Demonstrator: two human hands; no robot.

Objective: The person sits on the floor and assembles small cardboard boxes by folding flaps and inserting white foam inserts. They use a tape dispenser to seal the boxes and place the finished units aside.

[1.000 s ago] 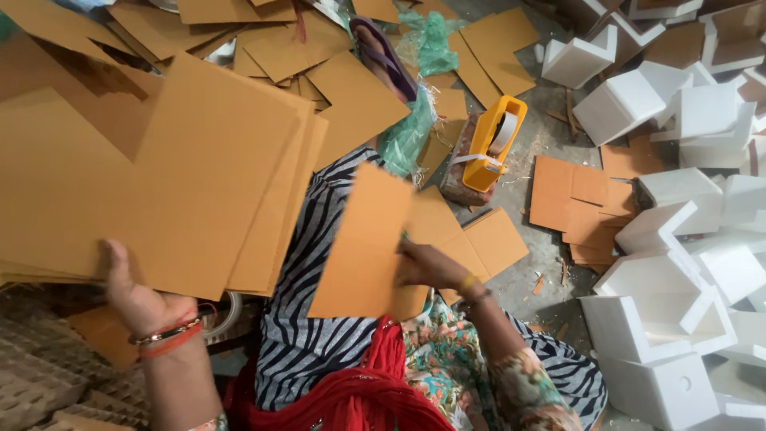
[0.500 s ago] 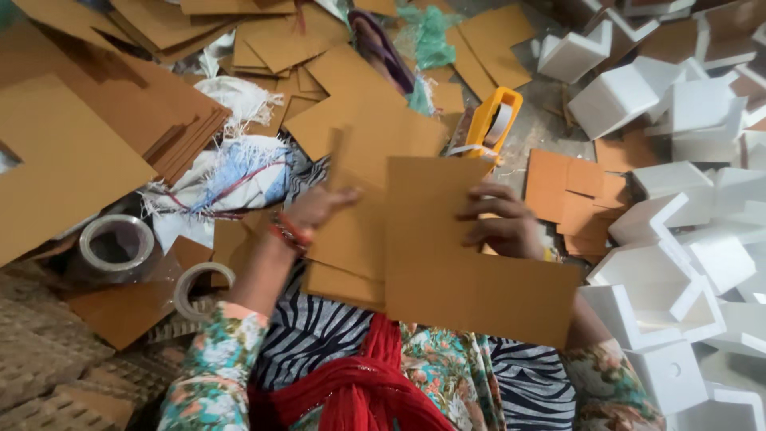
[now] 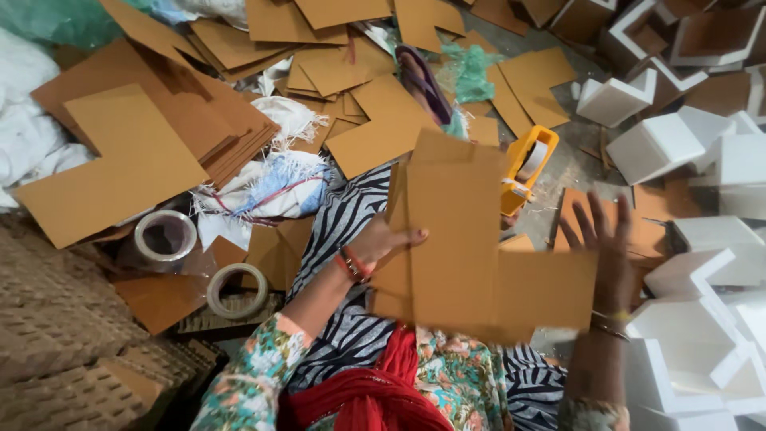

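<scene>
In the head view, we hold an L-shaped brown cardboard piece (image 3: 471,255) above our lap. Our left hand (image 3: 383,243) grips its left edge, with the thumb lying on the front face and the fingers hidden behind the board. Our right hand (image 3: 606,239) is spread wide, fingers apart, and is lifted just beside the right end of the piece; we cannot tell if it touches the board.

Near the piece, a yellow tape dispenser (image 3: 523,168) lies on the floor, just above the top edge of the board. Two rolls of clear tape (image 3: 199,259) lie at the left, below a stack of similar cardboard pieces (image 3: 144,152). White foam boxes (image 3: 686,152) are piled at the right.

To handle the board well, we think the left grip should stay firm near the edge, and the right palm should support the long arm flat, so the sheet does not bend.
</scene>
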